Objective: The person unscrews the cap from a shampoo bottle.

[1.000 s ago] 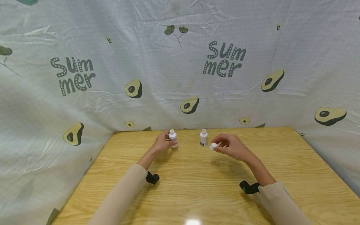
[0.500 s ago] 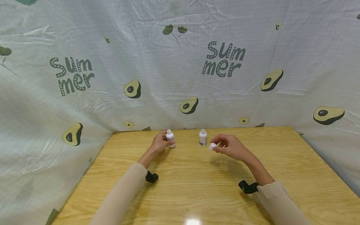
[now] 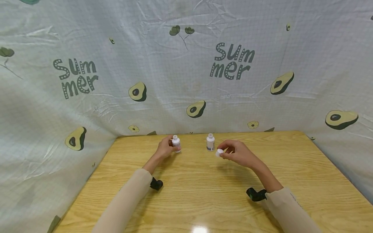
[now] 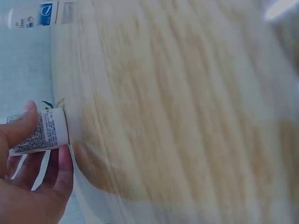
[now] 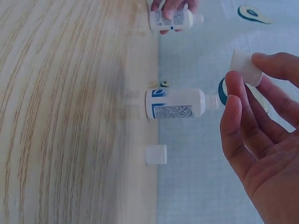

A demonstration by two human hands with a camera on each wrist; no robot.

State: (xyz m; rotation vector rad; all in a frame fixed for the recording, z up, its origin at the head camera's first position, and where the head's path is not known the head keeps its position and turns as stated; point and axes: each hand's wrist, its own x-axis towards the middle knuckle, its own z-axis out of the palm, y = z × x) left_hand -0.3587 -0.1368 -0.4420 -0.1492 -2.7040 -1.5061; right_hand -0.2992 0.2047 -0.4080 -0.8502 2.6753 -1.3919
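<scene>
In the head view, a small white bottle [image 3: 176, 141] with its neck uncovered stands upright at the back of the table. My left hand [image 3: 165, 148] grips it, thumb on the near side and fingers behind; fine print covers its label in the left wrist view. To the right stands a second uncapped white bottle [image 3: 210, 143], untouched. Just beside that one, my right hand [image 3: 237, 153] pinches a white cap [image 5: 246, 67] between thumb and fingertips, raised above the table. Another white cap [image 5: 156, 154] rests on the table, seen in the right wrist view.
The wooden table [image 3: 186, 184] ends at the back against a pale cloth [image 3: 163, 64] printed with avocados and lettering. Cloth also runs along the left and right sides. Black wrist cameras sit at both sleeves, including one [image 3: 256, 194] on the right.
The left hand has shifted its bottle slightly to the left, away from the second bottle. The right hand with its cap has barely moved, a little left and down.
</scene>
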